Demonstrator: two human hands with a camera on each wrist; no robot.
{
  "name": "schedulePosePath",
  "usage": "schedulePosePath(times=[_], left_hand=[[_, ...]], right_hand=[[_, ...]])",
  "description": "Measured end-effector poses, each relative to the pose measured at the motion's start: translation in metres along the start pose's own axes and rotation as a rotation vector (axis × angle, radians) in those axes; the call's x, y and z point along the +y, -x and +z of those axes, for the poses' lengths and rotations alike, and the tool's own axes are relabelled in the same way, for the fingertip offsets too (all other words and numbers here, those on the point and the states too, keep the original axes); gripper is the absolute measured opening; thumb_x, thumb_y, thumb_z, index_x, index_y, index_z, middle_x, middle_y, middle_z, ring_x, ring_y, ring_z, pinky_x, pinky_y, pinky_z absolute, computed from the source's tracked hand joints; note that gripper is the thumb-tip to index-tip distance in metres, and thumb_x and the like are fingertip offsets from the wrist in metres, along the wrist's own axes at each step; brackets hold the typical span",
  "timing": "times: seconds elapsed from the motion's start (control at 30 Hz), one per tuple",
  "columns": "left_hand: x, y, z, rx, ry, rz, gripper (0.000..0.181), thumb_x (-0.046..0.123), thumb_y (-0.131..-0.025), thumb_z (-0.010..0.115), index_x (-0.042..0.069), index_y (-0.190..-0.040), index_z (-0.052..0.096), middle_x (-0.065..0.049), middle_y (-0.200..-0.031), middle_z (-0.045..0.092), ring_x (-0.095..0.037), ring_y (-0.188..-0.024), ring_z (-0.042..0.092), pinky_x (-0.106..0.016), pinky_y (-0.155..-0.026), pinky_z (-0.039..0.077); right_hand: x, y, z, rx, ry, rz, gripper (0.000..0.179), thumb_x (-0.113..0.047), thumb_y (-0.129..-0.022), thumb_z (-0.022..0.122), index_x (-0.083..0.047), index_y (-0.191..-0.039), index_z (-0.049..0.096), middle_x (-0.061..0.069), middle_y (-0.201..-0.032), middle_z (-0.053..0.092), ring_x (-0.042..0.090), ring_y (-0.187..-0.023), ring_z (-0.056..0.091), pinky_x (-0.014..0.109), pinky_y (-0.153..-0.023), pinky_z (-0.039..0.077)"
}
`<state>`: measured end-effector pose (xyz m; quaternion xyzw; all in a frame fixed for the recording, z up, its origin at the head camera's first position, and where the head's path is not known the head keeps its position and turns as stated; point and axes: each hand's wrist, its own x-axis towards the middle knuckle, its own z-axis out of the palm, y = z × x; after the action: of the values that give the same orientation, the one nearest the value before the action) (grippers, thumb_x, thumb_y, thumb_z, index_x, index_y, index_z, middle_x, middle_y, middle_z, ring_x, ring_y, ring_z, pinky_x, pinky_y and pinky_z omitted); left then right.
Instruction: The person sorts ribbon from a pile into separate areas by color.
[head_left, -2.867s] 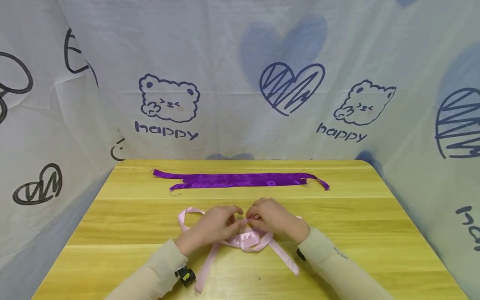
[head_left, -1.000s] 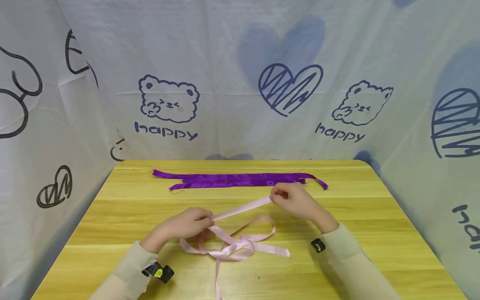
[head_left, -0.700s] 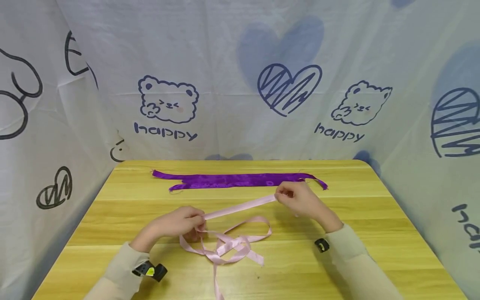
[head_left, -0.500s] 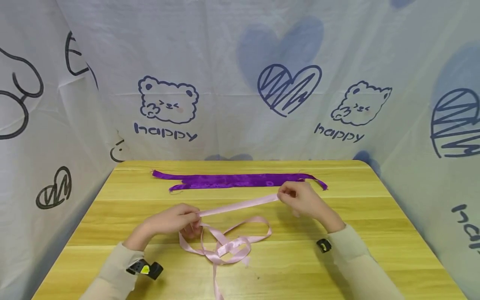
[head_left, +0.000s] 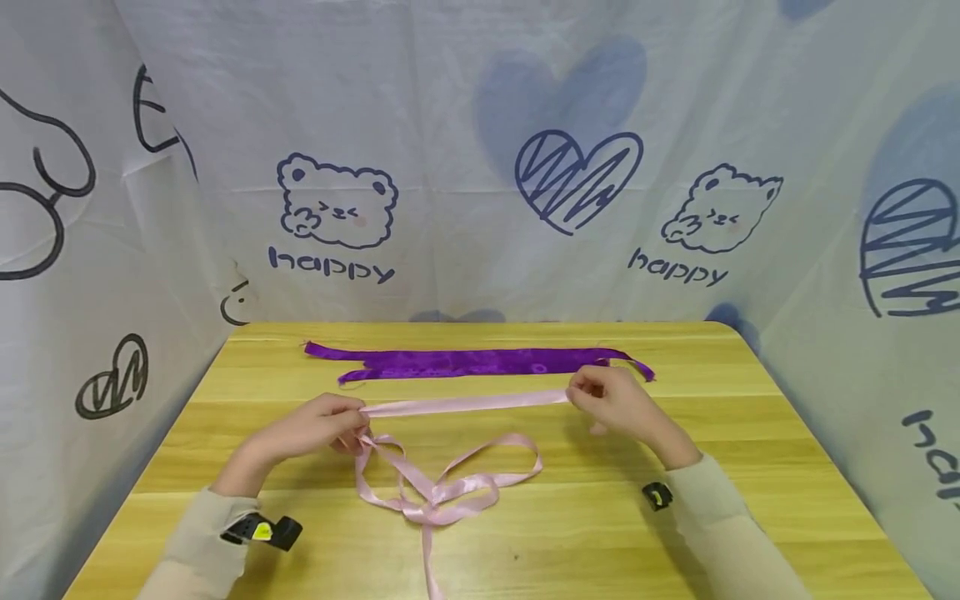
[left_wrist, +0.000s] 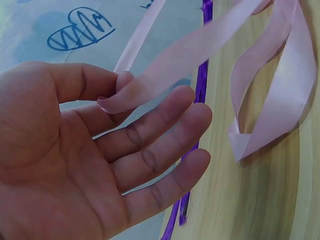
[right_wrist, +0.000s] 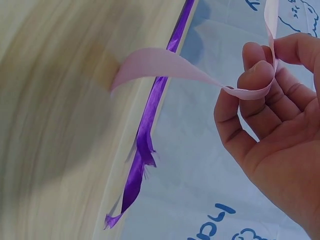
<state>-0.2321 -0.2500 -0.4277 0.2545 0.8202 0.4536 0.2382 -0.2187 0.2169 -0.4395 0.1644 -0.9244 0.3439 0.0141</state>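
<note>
Left wrist view: the left hand (left_wrist: 95, 155) has a narrow grip, thumb and index finger pinching the pink ribbon (left_wrist: 185, 57) while the other three fingers spread away from it. The right hand (right_wrist: 275, 110) has a narrow grip too, its fingers bent round the same ribbon, with a short tail of it hanging past the fingertips toward the desk (head_left: 720, 383). Between the two grips one stretch runs straight, almost parallel to the desk's far edge; it is probably held apart like this to keep that length flat and away from the rest. From the left grip more ribbon drops to the middle of the desk, where loops lie over each other and one end runs toward the near edge and out of view; whether the crossing is a true knot cannot be told. Farther out, a purple ribbon (head_left: 465, 362) lies lengthwise just inside the far edge, likely put there to be out of the way, though the right grip comes close to it. Wood shows from each hand out to the left and right edges, so sideways movement looks easy; toward the far edge the purple ribbon and the printed curtain (head_left: 450, 250) behind it limit the reach.
</note>
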Motion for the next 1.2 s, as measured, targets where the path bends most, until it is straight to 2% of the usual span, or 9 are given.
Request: schedulePosePath(times=[0.2, 0.33, 0.53, 0.73, 0.97, 1.07, 1.2], left_hand=[[-0.001, 0.004, -0.005, 0.053, -0.022, -0.032, 0.038, 0.019, -0.112, 0.04, -0.008, -0.111, 0.067, -0.022, -0.11, 0.072, -0.025, -0.103, 0.067, -0.048, -0.088, 0.058], [0.0, 0.003, -0.005, 0.129, -0.036, -0.062, 0.041, 0.026, -0.114, 0.038, -0.004, -0.11, 0.065, -0.02, -0.112, 0.073, -0.023, -0.106, 0.067, -0.045, -0.092, 0.056], [-0.007, 0.005, -0.011, 0.246, -0.089, 0.008, 0.028, 0.017, -0.111, 0.046, 0.001, -0.098, 0.065, -0.019, -0.107, 0.074, -0.025, -0.102, 0.073, -0.044, -0.086, 0.055], [-0.02, 0.008, -0.019, 0.255, -0.094, -0.001, 0.029, 0.021, -0.112, 0.05, 0.001, -0.097, 0.065, -0.025, -0.114, 0.071, -0.027, -0.106, 0.072, -0.04, -0.089, 0.056], [-0.029, 0.011, -0.022, 0.228, -0.064, 0.012, 0.027, 0.022, -0.112, 0.053, 0.002, -0.097, 0.064, -0.022, -0.111, 0.071, -0.028, -0.107, 0.071, -0.036, -0.086, 0.057], [-0.031, 0.012, -0.023, 0.228, -0.072, 0.025, 0.026, 0.02, -0.112, 0.053, 0.002, -0.099, 0.065, -0.019, -0.109, 0.071, -0.031, -0.107, 0.071, -0.033, -0.086, 0.056], [-0.036, 0.013, -0.025, 0.236, -0.104, 0.037, 0.025, 0.018, -0.112, 0.052, -0.001, -0.102, 0.065, -0.014, -0.105, 0.07, -0.029, -0.106, 0.071, -0.029, -0.087, 0.056]], right_hand=[[0.003, 0.002, -0.001, 0.01, 0.004, -0.004, 0.009, -0.019, -0.101, 0.068, -0.015, -0.094, 0.071, -0.004, -0.076, 0.061, 0.013, -0.068, 0.053, 0.025, -0.063, 0.046], [0.006, 0.003, -0.001, 0.012, 0.002, -0.015, 0.008, -0.019, -0.101, 0.068, -0.014, -0.094, 0.071, -0.004, -0.076, 0.061, 0.013, -0.068, 0.053, 0.025, -0.064, 0.045], [0.013, 0.004, -0.005, 0.04, -0.001, -0.002, 0.009, -0.019, -0.101, 0.068, -0.015, -0.094, 0.072, -0.003, -0.077, 0.062, 0.015, -0.071, 0.053, 0.026, -0.067, 0.046], [0.019, 0.006, -0.008, 0.067, 0.001, 0.009, 0.01, -0.017, -0.1, 0.069, -0.014, -0.091, 0.071, -0.002, -0.077, 0.06, 0.016, -0.073, 0.052, 0.026, -0.067, 0.044], [0.03, 0.006, -0.008, 0.081, 0.029, 0.02, 0.01, -0.017, -0.1, 0.068, -0.013, -0.092, 0.071, -0.001, -0.078, 0.059, 0.015, -0.074, 0.051, 0.025, -0.068, 0.043], [0.037, 0.006, -0.009, 0.086, 0.018, 0.019, 0.01, -0.017, -0.1, 0.068, -0.012, -0.091, 0.072, -0.001, -0.078, 0.059, 0.014, -0.073, 0.05, 0.025, -0.068, 0.042], [0.044, 0.008, -0.011, 0.083, -0.006, 0.027, 0.011, -0.016, -0.101, 0.068, -0.01, -0.092, 0.072, -0.001, -0.077, 0.059, 0.013, -0.072, 0.05, 0.025, -0.068, 0.043]])
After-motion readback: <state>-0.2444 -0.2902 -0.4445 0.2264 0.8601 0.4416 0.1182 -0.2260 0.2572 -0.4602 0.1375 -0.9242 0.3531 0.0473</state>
